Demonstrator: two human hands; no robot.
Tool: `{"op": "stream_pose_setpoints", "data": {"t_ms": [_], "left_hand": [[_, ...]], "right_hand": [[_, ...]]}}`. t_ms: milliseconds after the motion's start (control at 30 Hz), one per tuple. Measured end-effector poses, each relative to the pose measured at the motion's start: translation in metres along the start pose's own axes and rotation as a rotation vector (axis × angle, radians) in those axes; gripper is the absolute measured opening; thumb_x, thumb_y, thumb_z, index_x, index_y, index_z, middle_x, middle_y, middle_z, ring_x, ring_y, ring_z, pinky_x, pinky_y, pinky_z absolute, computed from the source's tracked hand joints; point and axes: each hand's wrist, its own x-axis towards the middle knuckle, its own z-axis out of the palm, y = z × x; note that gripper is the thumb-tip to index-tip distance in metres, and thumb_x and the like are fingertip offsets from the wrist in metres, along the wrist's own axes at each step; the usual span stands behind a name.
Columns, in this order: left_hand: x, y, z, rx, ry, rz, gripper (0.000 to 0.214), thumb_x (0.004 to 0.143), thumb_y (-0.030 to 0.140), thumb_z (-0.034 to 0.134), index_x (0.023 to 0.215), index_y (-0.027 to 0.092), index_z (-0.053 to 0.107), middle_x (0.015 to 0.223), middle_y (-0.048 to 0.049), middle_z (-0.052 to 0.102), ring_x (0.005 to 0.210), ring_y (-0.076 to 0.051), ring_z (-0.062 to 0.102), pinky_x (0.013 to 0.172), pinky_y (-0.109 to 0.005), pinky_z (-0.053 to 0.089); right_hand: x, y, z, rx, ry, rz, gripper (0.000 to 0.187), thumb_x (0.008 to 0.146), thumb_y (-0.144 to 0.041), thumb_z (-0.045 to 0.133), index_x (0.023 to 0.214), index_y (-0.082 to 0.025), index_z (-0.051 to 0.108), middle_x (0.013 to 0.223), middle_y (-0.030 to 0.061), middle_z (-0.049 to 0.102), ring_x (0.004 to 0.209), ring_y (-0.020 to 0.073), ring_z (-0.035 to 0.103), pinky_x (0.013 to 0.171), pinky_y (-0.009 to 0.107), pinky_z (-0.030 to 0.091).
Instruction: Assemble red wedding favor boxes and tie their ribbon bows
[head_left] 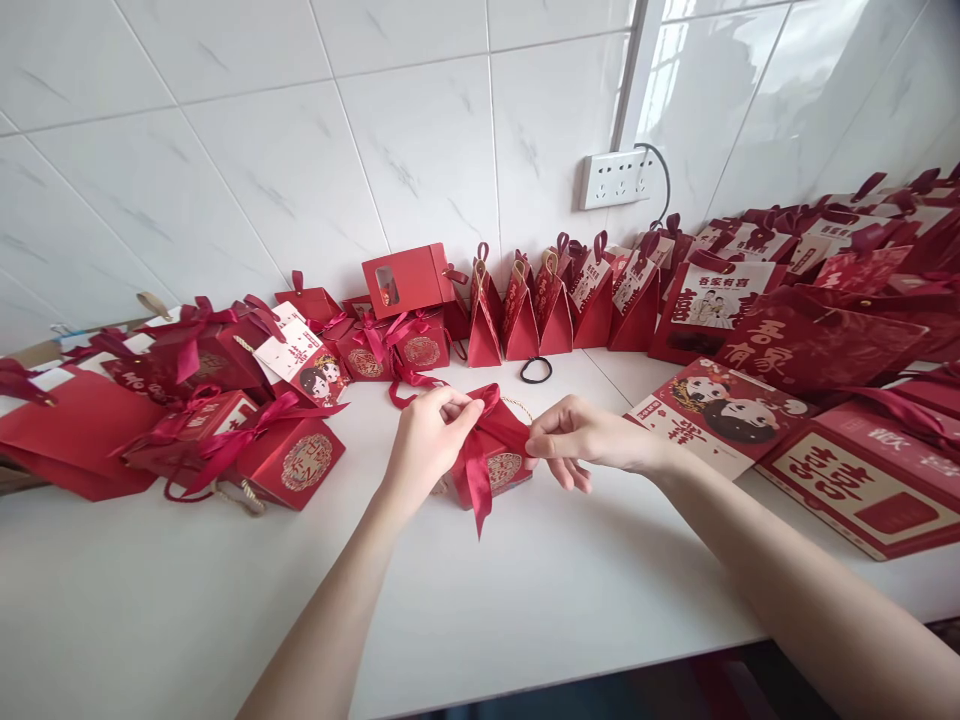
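Observation:
A small red gift box (504,470) with a gold round emblem stands on the white counter (525,600) in front of me. A dark red ribbon (477,470) is tied on its top, one tail hanging down over the front. My left hand (429,438) pinches the ribbon's left loop. My right hand (581,437) pinches the ribbon's right side, thumb against forefinger. Both hands rest at the top of the box, a little apart.
More ribboned red boxes (289,455) lie at the left. A row of red triangular pouches (525,315) stands along the tiled wall, under a wall socket (615,178). Flat red boxes and bags (862,480) crowd the right. A black hair tie (535,370) lies behind the box.

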Motion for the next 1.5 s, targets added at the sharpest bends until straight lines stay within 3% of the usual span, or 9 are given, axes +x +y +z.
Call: {"op": "stream_pose_setpoints", "data": {"t_ms": [567,633,733,867,967,1067,1267,1400,1500], "left_hand": [[-0.001,-0.002,-0.001,-0.001,-0.003,0.015,0.022,0.078,0.038,0.060,0.067,0.019,0.061,0.059,0.0027,0.055,0.057,-0.013,0.050,0.055,-0.025,0.040],[-0.002,-0.002,-0.002,-0.018,0.002,0.024,0.023,0.078,0.040,0.060,0.067,0.020,0.061,0.059,0.0028,0.054,0.057,-0.013,0.049,0.055,-0.024,0.040],[-0.004,-0.002,-0.002,-0.062,0.016,0.034,0.025,0.079,0.043,0.060,0.071,0.020,0.062,0.066,0.0016,0.059,0.062,-0.013,0.052,0.059,-0.024,0.042],[-0.002,-0.005,-0.006,-0.202,0.062,0.026,0.029,0.082,0.046,0.054,0.082,0.019,0.063,0.080,-0.0014,0.065,0.073,-0.014,0.057,0.068,-0.024,0.045],[0.003,-0.012,-0.018,-0.266,0.100,0.027,0.027,0.079,0.043,0.056,0.088,0.019,0.063,0.084,-0.0019,0.064,0.076,-0.015,0.057,0.068,-0.024,0.044],[0.006,-0.021,-0.034,-0.250,0.019,-0.080,0.030,0.076,0.048,0.057,0.072,0.018,0.058,0.065,0.0006,0.056,0.060,-0.013,0.051,0.057,-0.025,0.039],[-0.003,-0.030,-0.043,-0.158,-0.345,-0.214,0.051,0.079,0.064,0.047,0.057,0.018,0.046,0.052,0.0017,0.046,0.050,-0.011,0.041,0.050,-0.025,0.030],[-0.006,-0.028,-0.034,-0.185,-0.290,-0.138,0.043,0.080,0.056,0.053,0.062,0.018,0.044,0.055,0.0050,0.040,0.051,-0.009,0.036,0.050,-0.023,0.027],[-0.006,-0.027,-0.028,-0.201,-0.205,-0.110,0.040,0.082,0.050,0.050,0.059,0.018,0.041,0.052,0.0052,0.039,0.050,-0.009,0.035,0.049,-0.022,0.027]], "right_hand": [[-0.004,0.001,-0.011,-0.075,-0.247,0.101,0.021,0.073,-0.033,0.063,0.065,-0.014,0.064,0.043,-0.0056,0.056,0.034,0.0056,0.049,0.036,0.016,0.038],[-0.002,0.002,-0.014,-0.060,-0.155,0.052,0.037,0.073,-0.049,0.065,0.060,-0.014,0.060,0.039,-0.0058,0.050,0.033,0.0063,0.046,0.036,0.019,0.036],[0.004,0.006,-0.015,0.009,0.216,-0.106,0.050,0.077,-0.062,0.057,0.058,-0.016,0.053,0.040,-0.0072,0.041,0.034,0.0055,0.040,0.038,0.021,0.033],[0.018,0.013,-0.011,0.032,0.558,-0.284,0.035,0.078,-0.052,0.062,0.084,-0.017,0.060,0.079,0.0029,0.061,0.067,0.0128,0.057,0.050,0.023,0.046],[0.026,0.017,-0.004,0.031,0.531,-0.352,0.040,0.077,-0.042,0.064,0.111,-0.021,0.059,0.119,0.0083,0.059,0.108,0.0200,0.056,0.085,0.034,0.050],[0.031,0.019,0.002,0.078,0.465,-0.334,0.043,0.080,-0.043,0.061,0.117,-0.021,0.057,0.120,0.0084,0.059,0.112,0.0211,0.054,0.096,0.039,0.043],[0.039,0.016,0.014,0.104,0.524,-0.322,0.040,0.084,-0.055,0.051,0.086,-0.017,0.060,0.095,0.0058,0.064,0.091,0.0185,0.060,0.081,0.032,0.048],[0.042,0.014,0.019,0.039,0.571,-0.291,0.040,0.083,-0.054,0.054,0.104,-0.020,0.060,0.082,0.0014,0.062,0.073,0.0158,0.060,0.066,0.029,0.050],[0.040,0.013,0.021,-0.029,0.541,-0.309,0.033,0.083,-0.050,0.055,0.094,-0.020,0.063,0.077,0.0014,0.062,0.065,0.0146,0.056,0.058,0.027,0.047]]}}
